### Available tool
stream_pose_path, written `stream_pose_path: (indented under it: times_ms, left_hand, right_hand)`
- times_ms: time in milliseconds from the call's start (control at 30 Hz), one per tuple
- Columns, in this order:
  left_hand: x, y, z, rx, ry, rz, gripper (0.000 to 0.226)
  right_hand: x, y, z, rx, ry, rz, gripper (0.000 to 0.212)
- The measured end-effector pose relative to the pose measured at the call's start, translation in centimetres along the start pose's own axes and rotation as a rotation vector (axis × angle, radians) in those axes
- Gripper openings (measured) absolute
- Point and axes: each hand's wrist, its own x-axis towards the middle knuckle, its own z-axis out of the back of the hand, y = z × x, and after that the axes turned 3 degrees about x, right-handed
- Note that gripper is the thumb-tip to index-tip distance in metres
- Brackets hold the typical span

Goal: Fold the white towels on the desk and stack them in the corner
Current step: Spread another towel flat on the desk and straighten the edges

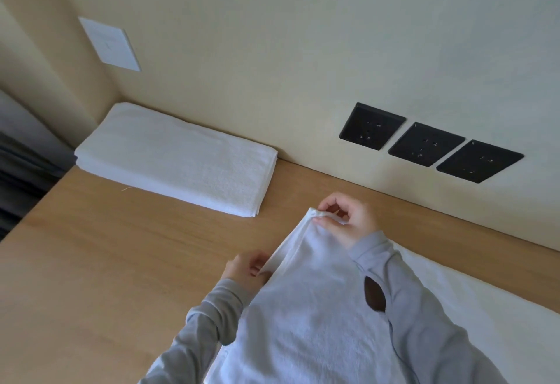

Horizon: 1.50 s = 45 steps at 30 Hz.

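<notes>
Landmark: folded stack [175, 156] of white towels, flat on the wooden desk [106, 247], pushed into the corner where two cream walls meet; its layered edges show at its right end.

Towel in hand: a white towel [315, 292], to the right of the folded stack and nearer the camera, clear of it; its hemmed short edge is lifted off the desk and runs slantwise between the two hands; the body of the cloth falls from that edge toward the camera.

Right hand [348, 220]: right of the stack's near right corner, not touching it; thumb and curled fingers pinch the far corner of the hem. The towel hangs below and to the near side of this grip.

Left hand [245, 268]: below the stack's right end, closer to the camera; fingertips pinch the near end of the same hem, the towel lying to the right of the grip.

Sleeves: grey, one on each forearm; left sleeve [206, 323] beside the cloth's left border, right sleeve [424, 308] crossing over its right side.

White cloth [485, 308]: spread flat on the desk far right of the stack, under the right forearm; I cannot tell whether it is part of the held towel or another one.

Sockets [424, 144]: three black square plates in a row on the back wall, right of the stack and above desk level.

Wall plate [109, 44]: white, on the side wall above the stack's left end.
</notes>
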Motion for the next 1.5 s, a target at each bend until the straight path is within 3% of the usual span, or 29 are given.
stream_pose_path:
  times_ms: [100, 167, 267, 400, 533, 700, 900, 1067, 1167, 1267, 1333, 1500]
  left_hand:
    - [-1.9, 2.1, 0.2, 0.108, -0.050, -0.086, 0.038]
    - [-3.5, 3.8, 0.0, 0.189, -0.198, -0.221, 0.058]
    - [-5.5, 5.0, -1.2, 0.224, -0.205, -0.412, 0.049]
    - [-5.9, 5.6, -1.5, 0.077, -0.069, -0.268, 0.007]
    - [-6.4, 6.2, -1.0, 0.168, 0.002, -0.015, 0.043]
    - [-8.7, 9.1, -0.6, 0.165, 0.132, 0.099, 0.032]
    - [-11.8, 10.9, -1.5, -0.038, -0.088, 0.106, 0.034]
    - [-14.1, 11.3, -2.3, -0.053, -0.143, 0.012, 0.039]
    - [-14.4, 11.9, -2.4, 0.044, -0.165, 0.025, 0.049]
    - [-14.4, 12.2, -3.3, 0.274, -0.445, -0.116, 0.073]
    - [-14.4, 12.3, -4.0, 0.418, -0.589, -0.150, 0.075]
    - [-14.9, 11.2, -5.1, 0.540, -0.711, 0.042, 0.072]
  right_hand:
    - [0.8, -0.5, 0.0, 0.032, -0.020, -0.038, 0.031]
    - [1.6, -0.9, -1.0, 0.055, 0.006, -0.072, 0.032]
    - [2.7, -1.7, -2.3, 0.041, 0.018, -0.121, 0.031]
    - [4.1, -2.5, -3.6, 0.017, 0.051, -0.165, 0.029]
    - [5.0, -3.7, -4.4, 0.007, 0.065, -0.186, 0.028]
    - [6.1, -5.0, -6.0, -0.020, 0.069, -0.247, 0.017]
    - [6.3, -6.0, -8.0, -0.294, 0.164, -0.328, 0.008]
    - [5.7, -6.3, -8.3, -0.379, 0.232, -0.175, 0.010]
    - [5.4, -6.8, -9.0, -0.463, 0.244, -0.115, 0.012]
    - [5.7, -7.4, -9.4, -0.568, 0.221, -0.086, 0.020]
    - [5.9, -7.7, -9.3, -0.635, 0.226, -0.076, 0.027]
    - [5.0, -8.0, -8.7, -0.914, 0.072, -0.065, 0.047]
